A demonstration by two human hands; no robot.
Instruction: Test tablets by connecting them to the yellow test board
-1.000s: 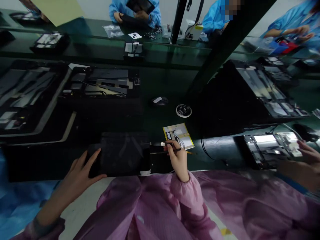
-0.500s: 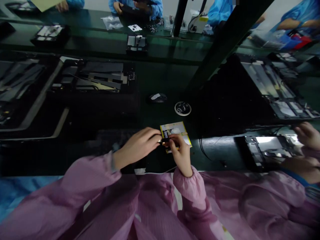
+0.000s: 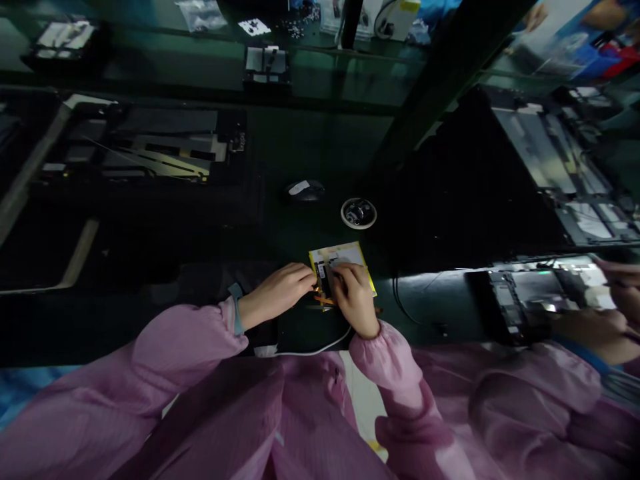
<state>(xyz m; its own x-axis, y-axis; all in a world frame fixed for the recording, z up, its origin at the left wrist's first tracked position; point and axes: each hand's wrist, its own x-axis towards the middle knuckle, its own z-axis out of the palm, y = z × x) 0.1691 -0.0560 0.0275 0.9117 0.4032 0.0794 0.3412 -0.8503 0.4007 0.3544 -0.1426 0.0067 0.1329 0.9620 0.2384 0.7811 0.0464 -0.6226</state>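
A flat silver battery pack with yellow edges lies on the dark green bench between my hands. A black strip with a white label runs along its left side. My left hand is closed at that side, fingertips pinched at the strip's lower end; what they hold is too small to make out. Over the pack's right half my right hand is closed, thumb and fingers bent together, their contents hidden. An orange strip shows below the pack, beside a thin grey piece.
Beyond the pack are a round dish of small dark parts and a computer mouse. Stacked dark devices stand left and right. At right, a co-worker's hand is at an opened device. A white cable lies near me.
My right hand has shifted up and right off the strip, uncovering more of its label and the orange strip. My left hand stays at the pack's left side. The whole view has shifted slightly.
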